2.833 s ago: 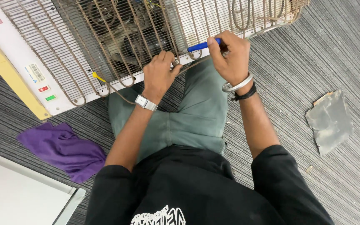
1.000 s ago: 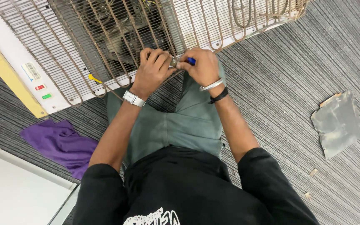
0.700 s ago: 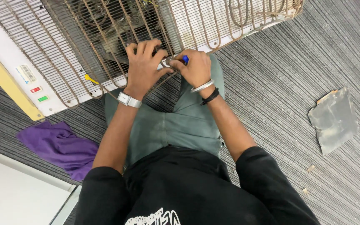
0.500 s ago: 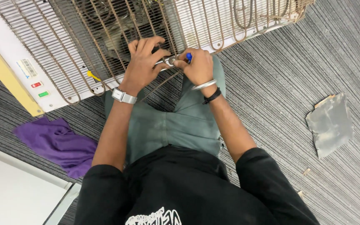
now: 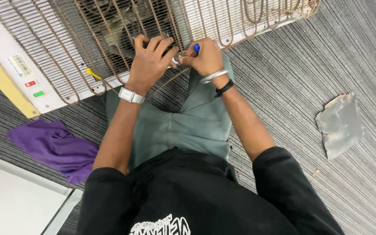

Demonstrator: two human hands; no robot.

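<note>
The biggest thing before you is the white appliance back [image 5: 18,52], lying across the top of the view from ten to one o'clock, with its rusty wire condenser grille [image 5: 109,26] covering a dark compartment where a motor-like part sits, too shadowed to make out well. Under it runs the striped grey carpet [image 5: 283,78]. At eight o'clock from your hands lies a crumpled purple cloth [image 5: 53,146], and well apart at three o'clock a flat grey scrap of sheet [image 5: 340,124] rests on the carpet; a yellow strip [image 5: 5,85] edges the appliance at nine o'clock. Your left hand [image 5: 151,61], a silver watch on its wrist, has its fingers curled together over the grille wires at the lower rim of the compartment. Your right hand [image 5: 205,58], with a bangle and a dark band on the wrist, sits just beside it at three o'clock, fingers closed on a blue-handled tool [image 5: 196,48] whose tip points at a small shiny metal piece [image 5: 177,58] pinched between both hands. What kind of tool it is I cannot tell. To my eye the work at this fastening point is in mid-course: the grille remains seated on the appliance, and nothing removed from it lies on the carpet.
</note>
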